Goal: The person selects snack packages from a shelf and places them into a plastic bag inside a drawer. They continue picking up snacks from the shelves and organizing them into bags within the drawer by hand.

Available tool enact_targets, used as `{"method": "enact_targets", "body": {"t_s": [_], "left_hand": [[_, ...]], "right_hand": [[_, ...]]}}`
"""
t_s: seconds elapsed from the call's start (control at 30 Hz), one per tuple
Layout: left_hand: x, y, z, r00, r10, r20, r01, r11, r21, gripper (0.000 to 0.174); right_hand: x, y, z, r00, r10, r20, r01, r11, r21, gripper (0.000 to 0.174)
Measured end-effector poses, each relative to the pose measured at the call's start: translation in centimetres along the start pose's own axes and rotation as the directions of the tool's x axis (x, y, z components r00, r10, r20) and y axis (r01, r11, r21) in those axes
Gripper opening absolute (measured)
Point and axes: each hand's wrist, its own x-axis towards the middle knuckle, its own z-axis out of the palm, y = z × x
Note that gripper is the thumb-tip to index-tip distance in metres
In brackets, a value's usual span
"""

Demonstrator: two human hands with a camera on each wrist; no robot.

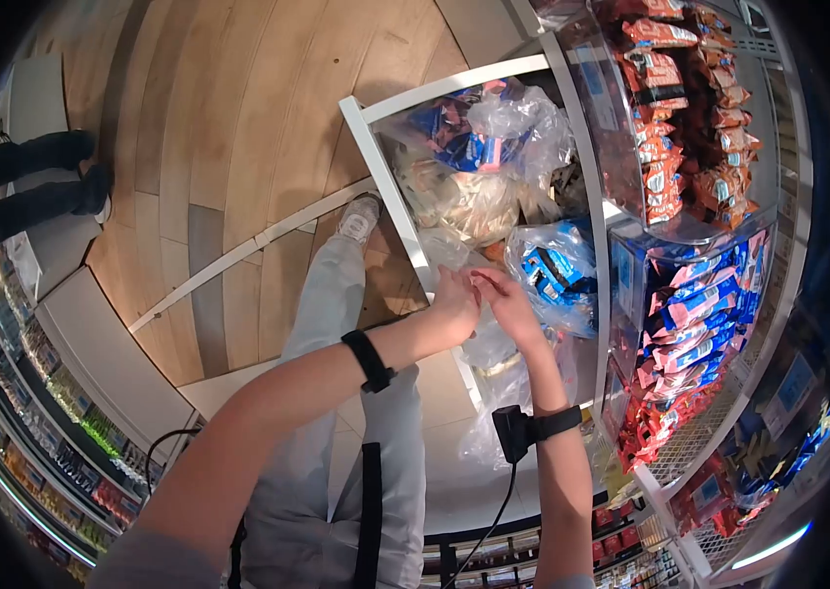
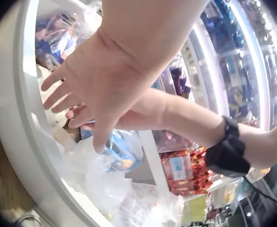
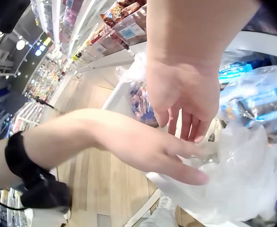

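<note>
Both hands are close together over an open drawer with a white rim (image 1: pixel 390 187). My left hand (image 1: pixel 454 306) extends its fingers, spread apart in the left wrist view, above a translucent white plastic bag (image 2: pixel 98 177). Beside it, my right hand (image 1: pixel 508 299) hangs with its fingers loosely extended downward, as the right wrist view shows. The two hands overlap in both wrist views, and nothing shows gripped in either. A clear bag of blue packets (image 1: pixel 554 275) lies just right of the right hand. Another clear bag with dark blue and pink packets (image 1: pixel 474 128) fills the drawer's far end.
Right of the drawer, shelf bins hold orange packets (image 1: pixel 663 187), blue and pink packets (image 1: pixel 700 304) and red packets (image 1: pixel 646 427). A white rail (image 1: pixel 209 280) crosses the wooden floor (image 1: pixel 268 128). Another person's dark-trousered legs (image 1: pixel 27 162) are at far left.
</note>
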Motion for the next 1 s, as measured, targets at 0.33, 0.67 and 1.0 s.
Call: {"method": "enact_targets", "body": {"t_s": [0.33, 0.67, 1.0], "left_hand": [[-4.4, -6.3, -3.7, 0.95, -0.005, -0.311, 0.019, 0.999, 0.043, 0.035], [-6.3, -10.2, -1.4, 0.843, 0.146, -0.517, -0.099, 0.988, 0.117, 0.03], [-5.4, -8.8, 0.7, 0.782, 0.154, -0.605, -0.16, 0.986, 0.045, 0.024]], "right_hand": [[5.3, 9.5, 4.5, 0.959, -0.1, 0.264, 0.239, 0.783, -0.575, 0.04], [2.3, 5.0, 3.8, 0.976, -0.047, 0.211, 0.203, 0.537, -0.819, 0.037], [2.7, 17.8, 3.6, 0.938, -0.064, 0.34, 0.321, 0.527, -0.787, 0.03]]}}
